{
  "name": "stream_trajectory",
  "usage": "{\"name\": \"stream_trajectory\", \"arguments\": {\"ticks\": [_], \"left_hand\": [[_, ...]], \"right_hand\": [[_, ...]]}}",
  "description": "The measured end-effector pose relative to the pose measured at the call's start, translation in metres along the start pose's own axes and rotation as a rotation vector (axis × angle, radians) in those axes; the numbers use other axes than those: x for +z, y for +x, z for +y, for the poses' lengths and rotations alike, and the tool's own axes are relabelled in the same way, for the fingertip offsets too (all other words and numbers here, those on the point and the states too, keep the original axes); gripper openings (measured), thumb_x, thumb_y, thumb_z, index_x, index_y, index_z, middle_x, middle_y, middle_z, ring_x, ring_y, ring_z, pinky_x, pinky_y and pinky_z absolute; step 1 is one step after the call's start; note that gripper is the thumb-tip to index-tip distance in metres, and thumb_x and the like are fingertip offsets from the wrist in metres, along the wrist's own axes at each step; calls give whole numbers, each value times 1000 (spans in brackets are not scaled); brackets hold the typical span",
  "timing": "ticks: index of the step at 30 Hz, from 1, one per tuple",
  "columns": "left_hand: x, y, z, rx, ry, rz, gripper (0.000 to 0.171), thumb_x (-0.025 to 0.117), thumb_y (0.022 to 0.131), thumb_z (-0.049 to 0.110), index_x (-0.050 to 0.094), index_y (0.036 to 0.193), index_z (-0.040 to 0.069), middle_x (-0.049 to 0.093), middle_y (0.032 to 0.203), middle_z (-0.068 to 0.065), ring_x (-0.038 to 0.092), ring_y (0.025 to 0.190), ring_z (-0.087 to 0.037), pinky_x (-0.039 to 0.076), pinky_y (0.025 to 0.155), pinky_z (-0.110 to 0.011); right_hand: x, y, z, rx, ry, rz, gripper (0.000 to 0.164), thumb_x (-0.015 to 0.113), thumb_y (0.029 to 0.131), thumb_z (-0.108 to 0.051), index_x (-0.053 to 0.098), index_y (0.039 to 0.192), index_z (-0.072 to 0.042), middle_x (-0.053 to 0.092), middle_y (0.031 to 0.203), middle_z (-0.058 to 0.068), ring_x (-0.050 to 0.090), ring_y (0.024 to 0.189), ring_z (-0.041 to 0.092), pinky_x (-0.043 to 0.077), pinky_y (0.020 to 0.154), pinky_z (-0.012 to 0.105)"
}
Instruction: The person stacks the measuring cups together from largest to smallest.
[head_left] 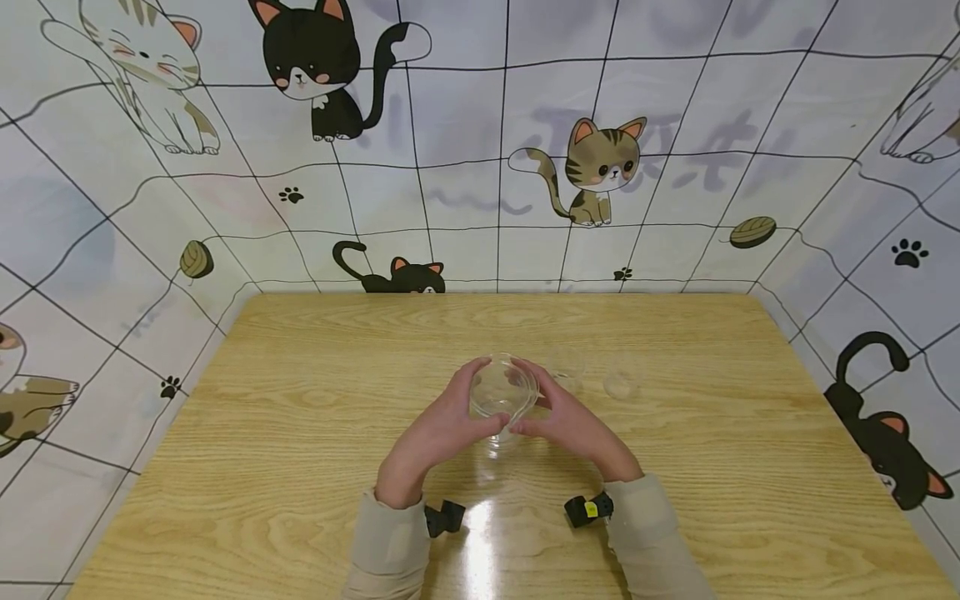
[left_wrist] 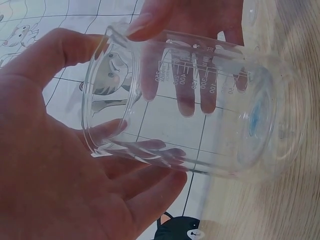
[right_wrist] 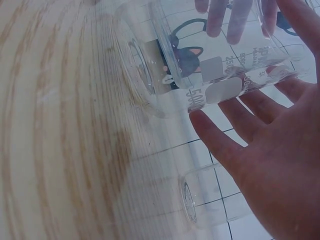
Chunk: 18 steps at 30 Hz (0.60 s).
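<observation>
A clear glass beaker (head_left: 501, 392) with white volume marks stands between my two hands near the middle of the table. A second, smaller beaker (right_wrist: 172, 45) appears nested inside it; marks of 250 and 500 overlap. My left hand (head_left: 453, 417) grips the left side, thumb near the rim and fingers along the wall. From the right, my right hand (head_left: 562, 421) holds the same glass, its thumb at the near rim and fingers spread round the side. The outer base (left_wrist: 290, 125) is at or close to the tabletop; contact is hard to tell.
To the right of my right hand stand more clear glass vessels, one close by (head_left: 567, 372) and a small one (head_left: 619, 384) farther right. Both are faint against the wooden table (head_left: 337, 375). Cat-patterned sheets (head_left: 465, 192) enclose the back and sides.
</observation>
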<state>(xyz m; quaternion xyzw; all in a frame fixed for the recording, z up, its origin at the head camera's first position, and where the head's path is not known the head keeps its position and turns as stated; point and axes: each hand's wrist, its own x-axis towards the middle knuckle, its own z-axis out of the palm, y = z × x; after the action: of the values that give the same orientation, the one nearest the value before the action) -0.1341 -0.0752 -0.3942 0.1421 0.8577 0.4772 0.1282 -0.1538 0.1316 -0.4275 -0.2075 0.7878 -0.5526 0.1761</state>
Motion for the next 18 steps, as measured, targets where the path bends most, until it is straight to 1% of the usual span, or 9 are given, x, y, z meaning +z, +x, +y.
{"name": "stream_trajectory", "arguments": {"ticks": [3, 5, 7, 12, 15, 18], "left_hand": [[0, 1, -1, 0, -4, 1, 82, 65, 77, 40, 17, 141, 20, 26, 140, -15, 33, 124, -30, 34, 93, -48], [1, 1, -2, -3, -11, 2, 82, 65, 77, 40, 17, 141, 21, 26, 140, -15, 32, 124, -30, 34, 93, -48], [1, 1, -2, -7, -19, 0, 82, 65, 76, 39, 17, 140, 21, 25, 141, -15, 33, 124, -30, 34, 93, -48], [2, 1, -1, -22, -27, -2, 83, 65, 76, 39, 17, 140, 22, 25, 141, -13, 34, 122, -29, 35, 92, -47], [2, 1, 0, -23, -17, 2, 83, 65, 76, 40, 17, 141, 23, 25, 141, -13, 34, 123, -29, 34, 92, -48], [2, 1, 0, -18, -13, 6, 83, 65, 76, 40, 16, 141, 22, 25, 141, -14, 33, 124, -29, 34, 93, -47]], "right_hand": [[0, 3, 12, -2, -15, 16, 84, 71, 73, -37, 18, 138, -43, 31, 139, -13, 37, 121, 30, 44, 82, 43], [0, 4, 14, -3, -19, 20, 84, 71, 73, -38, 18, 138, -44, 30, 139, -14, 38, 121, 30, 45, 81, 42], [0, 2, 8, 3, -14, 15, 83, 71, 74, -36, 18, 138, -43, 30, 140, -12, 37, 121, 31, 44, 82, 43], [-1, -4, -13, 23, -14, -8, 83, 70, 76, -32, 17, 141, -36, 27, 142, -6, 35, 122, 34, 43, 84, 45], [-1, -6, -18, 28, -21, -14, 83, 70, 77, -32, 17, 141, -33, 27, 142, -4, 35, 122, 34, 43, 84, 43], [-2, -6, -19, 19, -14, -17, 84, 69, 77, -30, 16, 142, -32, 27, 142, -4, 35, 122, 34, 44, 84, 43]]}}
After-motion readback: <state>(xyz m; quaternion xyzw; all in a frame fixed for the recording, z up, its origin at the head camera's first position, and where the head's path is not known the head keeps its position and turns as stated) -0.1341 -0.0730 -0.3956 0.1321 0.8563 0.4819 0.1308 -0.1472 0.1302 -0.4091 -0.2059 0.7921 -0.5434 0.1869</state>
